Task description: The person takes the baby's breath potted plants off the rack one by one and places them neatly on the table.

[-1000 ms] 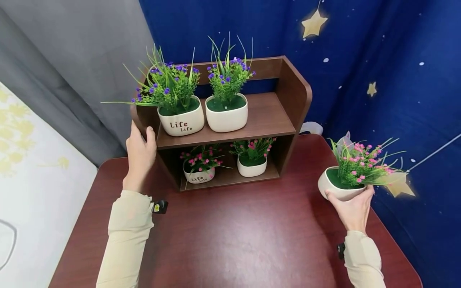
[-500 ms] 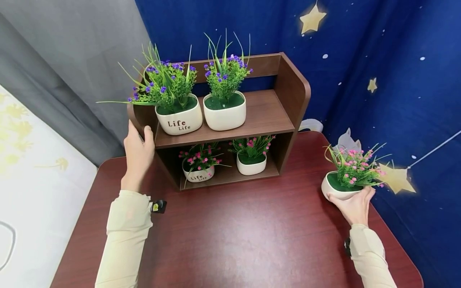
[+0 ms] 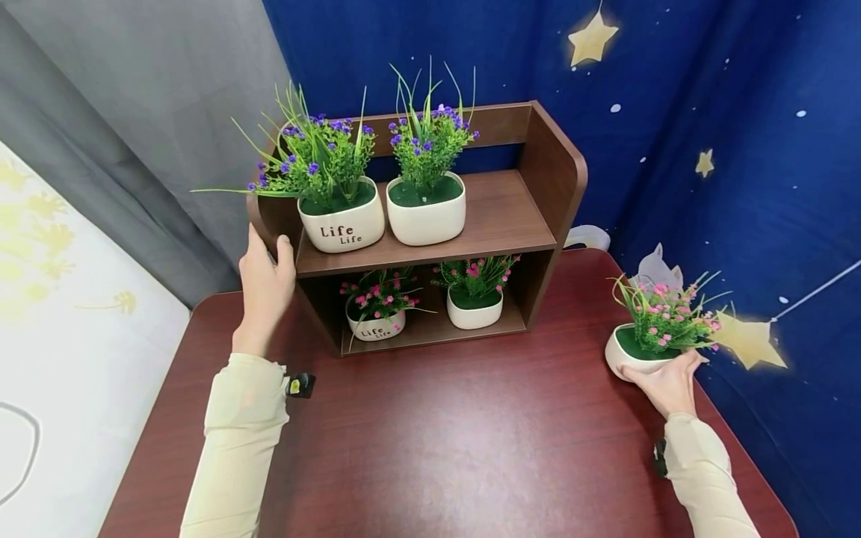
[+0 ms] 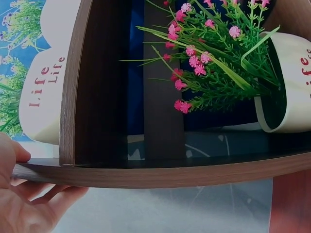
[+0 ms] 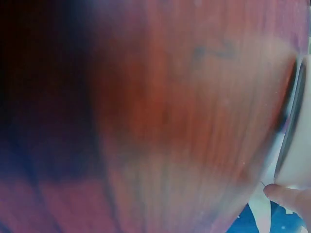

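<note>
On the table stands a brown two-tier shelf (image 3: 514,217). My left hand (image 3: 265,288) grips its left side panel, thumb on the inner side and fingers outside, as the left wrist view shows. At the right table edge my right hand (image 3: 666,381) holds a white pot (image 3: 617,351) of pink flowers (image 3: 669,317), thumb on the near side; its far fingers are hidden. The pot is at or just above the tabletop; I cannot tell which. Two white pots with purple flowers, one lettered "Life" (image 3: 343,228) and one plain (image 3: 427,224), sit on the upper tier.
The lower tier bears two pink-flowered pots, a lettered one (image 3: 377,327) at left and a plain one (image 3: 474,310) at right. Blue curtain (image 3: 740,149) hangs behind and to the right of the dark red table (image 3: 457,433), grey curtain (image 3: 134,149) at back left.
The right hand has brought its pot slightly lower and turned it more upright; its flowers leaned farther right before. The left hand keeps its grip on the shelf, and the view has shifted slightly.
</note>
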Demonstrator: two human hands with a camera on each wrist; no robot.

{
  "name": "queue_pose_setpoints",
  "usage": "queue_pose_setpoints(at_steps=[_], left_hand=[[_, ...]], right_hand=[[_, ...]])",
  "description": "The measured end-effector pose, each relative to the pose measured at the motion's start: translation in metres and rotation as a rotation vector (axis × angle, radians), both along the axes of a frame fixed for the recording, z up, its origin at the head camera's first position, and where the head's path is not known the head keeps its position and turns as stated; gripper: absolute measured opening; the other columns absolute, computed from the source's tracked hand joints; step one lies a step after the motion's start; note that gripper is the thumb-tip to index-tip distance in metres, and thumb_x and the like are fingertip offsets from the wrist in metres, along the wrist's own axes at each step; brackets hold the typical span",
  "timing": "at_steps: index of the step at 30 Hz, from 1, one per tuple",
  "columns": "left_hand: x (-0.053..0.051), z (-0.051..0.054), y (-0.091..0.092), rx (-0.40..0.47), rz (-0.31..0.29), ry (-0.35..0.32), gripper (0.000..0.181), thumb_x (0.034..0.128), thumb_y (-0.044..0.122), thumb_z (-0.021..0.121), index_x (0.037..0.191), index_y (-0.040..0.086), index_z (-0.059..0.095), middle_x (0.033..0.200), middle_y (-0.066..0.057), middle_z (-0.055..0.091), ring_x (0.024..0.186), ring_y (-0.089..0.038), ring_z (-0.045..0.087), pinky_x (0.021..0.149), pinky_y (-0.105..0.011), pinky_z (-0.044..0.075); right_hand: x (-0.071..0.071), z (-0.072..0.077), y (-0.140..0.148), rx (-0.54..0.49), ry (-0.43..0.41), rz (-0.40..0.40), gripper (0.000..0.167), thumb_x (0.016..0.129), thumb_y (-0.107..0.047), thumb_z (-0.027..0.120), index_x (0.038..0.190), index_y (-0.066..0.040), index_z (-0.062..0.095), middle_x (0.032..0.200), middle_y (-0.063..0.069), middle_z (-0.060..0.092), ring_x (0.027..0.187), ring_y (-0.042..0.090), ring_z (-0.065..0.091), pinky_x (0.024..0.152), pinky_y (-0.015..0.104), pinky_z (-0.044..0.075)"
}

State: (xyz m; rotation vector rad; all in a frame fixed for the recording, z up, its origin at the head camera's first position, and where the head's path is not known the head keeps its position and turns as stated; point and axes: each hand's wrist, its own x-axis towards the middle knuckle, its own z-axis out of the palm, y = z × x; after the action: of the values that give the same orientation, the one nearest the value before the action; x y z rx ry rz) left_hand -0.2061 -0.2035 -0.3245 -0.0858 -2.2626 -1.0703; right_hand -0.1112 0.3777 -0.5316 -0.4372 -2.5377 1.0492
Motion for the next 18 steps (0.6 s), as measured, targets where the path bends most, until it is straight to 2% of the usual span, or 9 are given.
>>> queue_pose_setpoints(at_steps=[2,6,9,13,16,18], left_hand=[[0.0,0.0,0.0,0.001,0.003,0.0,0.052,0.0965,0.025,0.041,0.145,0.012,0.03,0.126,-0.019,0.054,0.114,-0.031,0.052,0.094,-0.045,0.038],[-0.002,0.0,-0.001,0.004,0.008,0.003,0.048,0.0964,0.024,0.041,0.14,0.008,0.035,0.12,-0.021,0.057,0.11,-0.032,0.054,0.091,-0.045,0.039],[-0.002,0.001,-0.001,0.007,0.008,0.009,0.044,0.096,0.024,0.042,0.135,0.005,0.04,0.116,-0.023,0.058,0.107,-0.033,0.055,0.089,-0.046,0.04],[-0.002,0.0,-0.002,0.013,0.001,0.015,0.044,0.0962,0.024,0.041,0.136,0.005,0.039,0.116,-0.022,0.058,0.108,-0.031,0.055,0.089,-0.045,0.039],[-0.002,-0.001,-0.002,0.013,-0.006,0.006,0.047,0.0967,0.025,0.041,0.139,0.007,0.036,0.121,-0.021,0.056,0.111,-0.03,0.054,0.091,-0.044,0.039],[-0.003,-0.001,-0.001,0.013,-0.011,0.0,0.047,0.0968,0.025,0.04,0.14,0.007,0.035,0.121,-0.021,0.056,0.111,-0.03,0.053,0.092,-0.045,0.039]], right_hand=[[-0.001,0.0,0.002,-0.004,-0.018,0.006,0.114,0.063,-0.026,0.082,0.134,0.014,0.002,0.128,0.035,0.012,0.121,0.053,0.017,0.101,0.056,0.022],[0.0,0.0,0.006,0.026,-0.086,0.071,0.121,0.068,-0.03,0.078,0.135,0.02,-0.01,0.134,0.047,-0.004,0.128,0.057,0.001,0.104,0.057,0.011],[0.001,0.0,0.01,0.05,-0.135,0.115,0.121,0.071,-0.033,0.075,0.132,0.024,-0.013,0.136,0.048,-0.009,0.128,0.058,-0.002,0.103,0.06,0.009],[0.001,0.0,0.012,0.08,-0.149,0.135,0.114,0.073,-0.037,0.074,0.131,0.029,0.001,0.132,0.052,0.005,0.126,0.058,0.005,0.101,0.062,0.014],[0.003,0.0,0.012,0.108,-0.137,0.138,0.109,0.072,-0.038,0.074,0.127,0.031,0.009,0.124,0.053,0.015,0.124,0.057,0.006,0.102,0.061,0.011],[0.007,0.001,0.012,0.122,-0.127,0.131,0.11,0.071,-0.039,0.075,0.127,0.03,0.01,0.121,0.05,0.017,0.122,0.057,0.007,0.102,0.061,0.007]])
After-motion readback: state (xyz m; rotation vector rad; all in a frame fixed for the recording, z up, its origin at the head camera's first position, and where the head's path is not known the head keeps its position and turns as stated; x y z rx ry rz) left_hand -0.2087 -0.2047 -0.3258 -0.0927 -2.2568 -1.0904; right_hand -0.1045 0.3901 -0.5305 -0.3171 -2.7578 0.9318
